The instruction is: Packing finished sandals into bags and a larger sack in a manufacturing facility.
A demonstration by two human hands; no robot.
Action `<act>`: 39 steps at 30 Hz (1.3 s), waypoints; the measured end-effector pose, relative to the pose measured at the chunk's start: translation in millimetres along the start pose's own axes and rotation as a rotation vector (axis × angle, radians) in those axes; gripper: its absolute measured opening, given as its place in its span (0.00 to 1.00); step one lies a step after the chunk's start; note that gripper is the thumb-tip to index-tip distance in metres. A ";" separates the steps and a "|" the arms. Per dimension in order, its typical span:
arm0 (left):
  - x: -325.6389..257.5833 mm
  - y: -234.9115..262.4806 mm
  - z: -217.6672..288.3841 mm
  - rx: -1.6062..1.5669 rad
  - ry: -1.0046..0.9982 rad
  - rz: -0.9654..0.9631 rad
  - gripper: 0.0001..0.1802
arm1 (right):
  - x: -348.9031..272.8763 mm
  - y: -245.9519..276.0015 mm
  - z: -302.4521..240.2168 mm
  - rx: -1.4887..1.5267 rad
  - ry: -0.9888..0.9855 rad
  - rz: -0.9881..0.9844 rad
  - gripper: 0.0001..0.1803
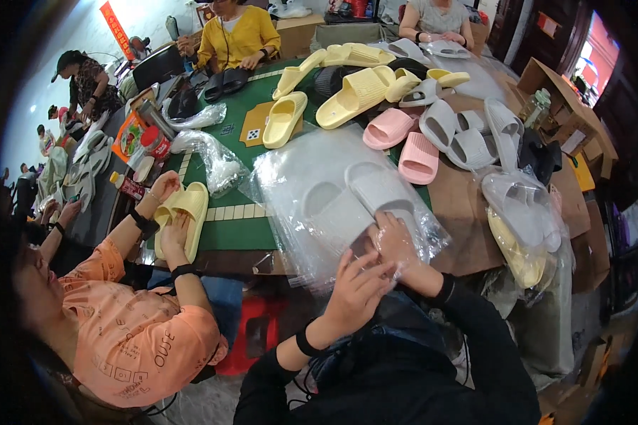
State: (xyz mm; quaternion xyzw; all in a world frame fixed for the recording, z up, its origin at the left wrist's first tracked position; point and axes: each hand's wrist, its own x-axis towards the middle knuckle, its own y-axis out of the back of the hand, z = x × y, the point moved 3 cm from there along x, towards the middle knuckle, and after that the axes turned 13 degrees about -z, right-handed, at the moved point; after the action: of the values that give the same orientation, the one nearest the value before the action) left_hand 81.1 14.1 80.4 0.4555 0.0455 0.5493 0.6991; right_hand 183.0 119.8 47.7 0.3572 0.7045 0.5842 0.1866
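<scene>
Left hand [353, 292]: fingers spread and curled over the near edge of the clear plastic bag [312, 177], pressing the film; black band at the wrist.
Right hand [398, 244]: lay flat on the same bag, fingers closed on the film at the heel end of the grey slippers [354, 202]; dark sleeve to the wrist.
Grey slippers: one pair, side by side inside the clear bag, toes pointing away from the wearer, resting on the counter [241, 230] just ahead of both hands.
Counter: green mat with a pale tile border on the left, brown board on the right.
Loose slippers, far side: yellow slippers [347, 95] in a scattered group; a pink pair [404, 142] just beyond the bag; pale grey slippers [468, 134] to the right of the pink.
Bagged stock, right edge: filled plastic bags [521, 227] holding grey and yellow slippers, hanging over the counter's corner.
Neighbour, left: person in an orange shirt [138, 333], both hands on a yellow pair [181, 216] lying on the green mat.
Others: person in a yellow top [237, 35] seated at the far side; another person at the far right corner, only partly visible.
Cardboard boxes [567, 120]: stacked open, beyond the right end of the counter.
</scene>
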 end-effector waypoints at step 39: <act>-18.6 -5.1 -31.3 -0.122 0.260 0.369 0.26 | -44.6 208.1 51.6 -0.229 -0.277 0.846 0.14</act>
State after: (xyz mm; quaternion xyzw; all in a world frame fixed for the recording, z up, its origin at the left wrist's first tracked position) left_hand 59.8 17.5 50.6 0.3383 0.0180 0.7238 0.6012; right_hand 307.6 136.2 227.1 0.6653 0.3961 0.6297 0.0622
